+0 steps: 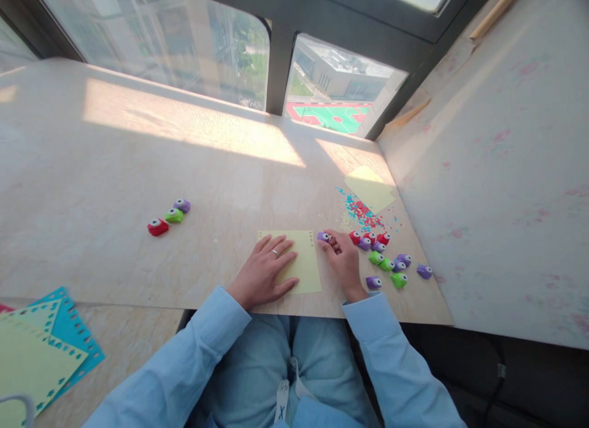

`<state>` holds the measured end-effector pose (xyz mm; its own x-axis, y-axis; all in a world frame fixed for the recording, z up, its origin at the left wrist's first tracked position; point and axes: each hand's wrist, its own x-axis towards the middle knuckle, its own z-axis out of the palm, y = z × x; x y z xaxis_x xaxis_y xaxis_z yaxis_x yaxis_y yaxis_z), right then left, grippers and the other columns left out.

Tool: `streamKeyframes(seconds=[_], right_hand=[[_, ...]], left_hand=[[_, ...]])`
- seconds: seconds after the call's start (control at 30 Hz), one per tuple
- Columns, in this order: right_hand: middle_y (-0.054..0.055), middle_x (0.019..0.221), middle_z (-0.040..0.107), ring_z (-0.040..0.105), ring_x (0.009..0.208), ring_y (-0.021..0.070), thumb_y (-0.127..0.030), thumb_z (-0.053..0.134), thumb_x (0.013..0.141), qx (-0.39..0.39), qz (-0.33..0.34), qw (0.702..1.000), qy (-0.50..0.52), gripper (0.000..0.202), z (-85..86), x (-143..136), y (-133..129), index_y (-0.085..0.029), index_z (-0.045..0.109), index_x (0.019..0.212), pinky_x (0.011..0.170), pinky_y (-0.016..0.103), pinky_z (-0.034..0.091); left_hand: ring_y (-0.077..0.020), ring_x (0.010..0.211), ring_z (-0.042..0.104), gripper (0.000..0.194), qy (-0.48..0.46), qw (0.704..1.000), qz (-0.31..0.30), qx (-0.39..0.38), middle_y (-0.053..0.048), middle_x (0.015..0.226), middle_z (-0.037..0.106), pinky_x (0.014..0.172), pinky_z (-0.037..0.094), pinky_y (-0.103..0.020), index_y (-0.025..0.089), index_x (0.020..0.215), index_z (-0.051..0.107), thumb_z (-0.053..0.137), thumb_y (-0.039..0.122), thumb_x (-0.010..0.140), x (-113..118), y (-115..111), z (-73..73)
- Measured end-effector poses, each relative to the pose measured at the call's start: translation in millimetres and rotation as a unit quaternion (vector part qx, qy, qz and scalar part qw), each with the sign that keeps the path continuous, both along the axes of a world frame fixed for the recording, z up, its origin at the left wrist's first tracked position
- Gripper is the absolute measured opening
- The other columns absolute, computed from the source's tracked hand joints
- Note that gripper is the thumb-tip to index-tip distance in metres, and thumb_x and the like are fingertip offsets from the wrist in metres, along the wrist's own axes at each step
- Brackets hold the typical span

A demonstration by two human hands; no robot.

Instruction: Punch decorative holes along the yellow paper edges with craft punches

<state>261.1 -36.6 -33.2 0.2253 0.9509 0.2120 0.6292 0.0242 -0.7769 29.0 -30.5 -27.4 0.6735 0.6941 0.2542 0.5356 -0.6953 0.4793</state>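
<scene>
On the pale tabletop [221, 182], left hand [263, 269], fingers apart, flattens yellow sheet [307, 269], likely flimsy, best held near edges; right hand [344, 262] pinches purple punch [321, 236], likely light, rigid.

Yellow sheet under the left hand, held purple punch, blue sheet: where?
Yellow sheet [307, 269]: head view, bare right part.
Purple punch [321, 236]: head view, body's left side.
Blue sheet [69, 323]: head view, uncovered part.

matt yellow paper [304, 265], glossy plastic punches [399, 280], smooth tabletop [221, 188]
</scene>
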Motion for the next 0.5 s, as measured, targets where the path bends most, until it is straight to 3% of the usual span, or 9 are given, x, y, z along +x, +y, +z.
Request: streamKeyframes(seconds=[0.33, 0.5], right_hand=[[0.007, 0.101, 0.06, 0.057, 0.076, 0.0185, -0.042, 0.063, 0.085, 0.041, -0.016, 0.998, 0.054, 0.031, -3.0, 3.5, -4.4, -0.022, 0.067, 0.108, 0.073, 0.035, 0.051], [0.009, 0.106, 0.06, 0.061, 0.079, 0.0184, -0.049, 0.06, 0.086, 0.051, -0.049, 0.988, 0.134, 0.04, -6.5, 5.7, -4.8, -0.02, 0.063, 0.113, 0.067, 0.033, 0.053]], left_hand=[[-0.0317, 0.138, 0.041, 0.051, 0.007, 1.0, -0.01, 0.009, -0.014, 0.142, 0.053, 0.116, 0.025, -0.055, 0.02, 0.129, 0.059, 0.058, 0.05, 0.087, -0.1, -0.2, -0.5], [-0.0317, 0.14, 0.038, 0.051, -0.018, 0.999, -0.007, 0.031, -0.015, 0.143, 0.053, 0.114, 0.029, -0.055, 0.019, 0.129, 0.058, 0.058, 0.049, 0.088, 0.4, 0.3, 0.0]])
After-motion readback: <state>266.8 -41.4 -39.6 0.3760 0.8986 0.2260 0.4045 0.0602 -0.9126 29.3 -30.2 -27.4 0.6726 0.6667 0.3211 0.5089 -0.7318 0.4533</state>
